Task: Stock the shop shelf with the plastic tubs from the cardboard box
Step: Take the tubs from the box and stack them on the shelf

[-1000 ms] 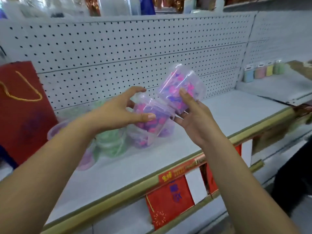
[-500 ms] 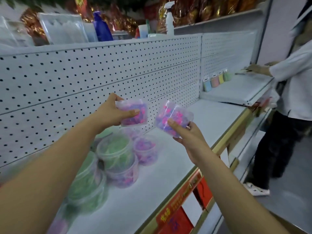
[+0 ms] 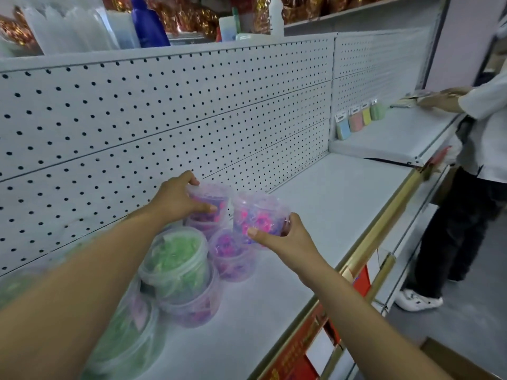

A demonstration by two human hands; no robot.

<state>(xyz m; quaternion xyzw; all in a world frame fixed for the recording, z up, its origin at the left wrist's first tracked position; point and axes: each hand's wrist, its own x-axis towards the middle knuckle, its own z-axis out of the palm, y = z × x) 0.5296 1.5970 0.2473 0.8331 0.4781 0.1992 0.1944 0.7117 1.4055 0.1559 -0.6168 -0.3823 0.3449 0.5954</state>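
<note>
**Two tubs in hand, tight against a crowded cluster**

The left hand [image 3: 175,201] has its grip curled round a pink-and-purple tub [image 3: 212,197], fingers over the rim and thumb on the front wall. This tub sits on or just above a lower purple tub [image 3: 203,224] close to the pegboard [image 3: 164,119]; I cannot tell whether it rests there yet. The right hand [image 3: 285,238] holds a second pink-and-purple tub [image 3: 258,215] from below, tilted, just beside the first and above the shelf [image 3: 315,215].

The likeliest trouble is a knock. The two held tubs almost touch, and a front purple tub [image 3: 233,256] stands right under the right one, so a tilted landing could clip its lid or shove it. The thin, clear walls look slippery and may flex under a pinch, so a tub stacked off-centre could slide off. The left forearm passes just above a green tub [image 3: 175,259] stacked on another purple tub [image 3: 192,305]. An arm drawn back low could topple that pair toward the gold rail [image 3: 384,223] at the shelf's front edge.

Further right, well apart, small pastel packets [image 3: 356,122] stand on the adjoining shelf, and another person [image 3: 482,133] in a white top works there. A brown cardboard edge [image 3: 466,366] shows at lower right, probably the box.
</note>
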